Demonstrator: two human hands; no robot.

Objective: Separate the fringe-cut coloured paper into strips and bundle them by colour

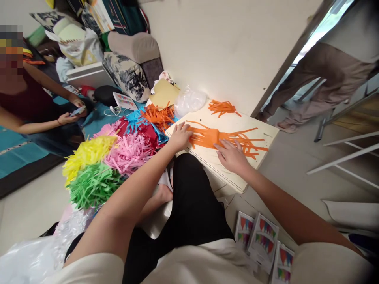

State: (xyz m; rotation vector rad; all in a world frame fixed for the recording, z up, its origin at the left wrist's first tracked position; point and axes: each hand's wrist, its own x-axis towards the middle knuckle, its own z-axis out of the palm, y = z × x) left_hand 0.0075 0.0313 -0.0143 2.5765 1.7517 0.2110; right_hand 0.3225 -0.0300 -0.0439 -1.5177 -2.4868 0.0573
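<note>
An orange tissue-paper fringe [204, 137] lies spread across a small cream table [204, 156], its strips fanned out to both sides of an uncut middle band. My left hand [180, 136] rests palm down on the strips at its left end, fingers stretched. On the right part, beside the middle band, my right hand [232, 155] lies flat with its fingers apart. Neither hand grips anything that I can see. Farther back on the same table sits a smaller orange paper tassel [222, 107].
To the left are heaped yellow [89, 156], green [94, 185] and pink tassels [130, 152]. A clear plastic bag [189, 100] lies at the table's back corner. Printed packs [262, 240] stand on the floor at right. A seated person [35, 90] holds a phone; another person's legs [322, 79] are at right.
</note>
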